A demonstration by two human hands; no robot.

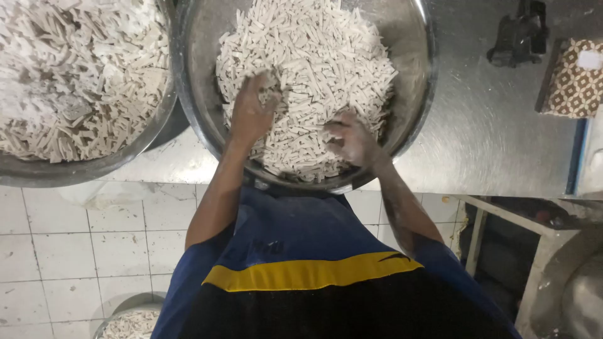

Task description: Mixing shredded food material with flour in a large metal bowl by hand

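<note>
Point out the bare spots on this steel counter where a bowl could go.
Free: the steel counter right of the middle bowl, up to the patterned box and dark tool. Crowded: both hands fill the middle bowl, and the left bowl presses against it.

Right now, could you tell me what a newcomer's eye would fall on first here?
Two big steel bowls heaped with pale, floury dough strips fill the steel counter: one bowl at centre, another bowl at far left. Both hands are sunk in the centre heap, left hand and right hand, dusted with flour.
</note>
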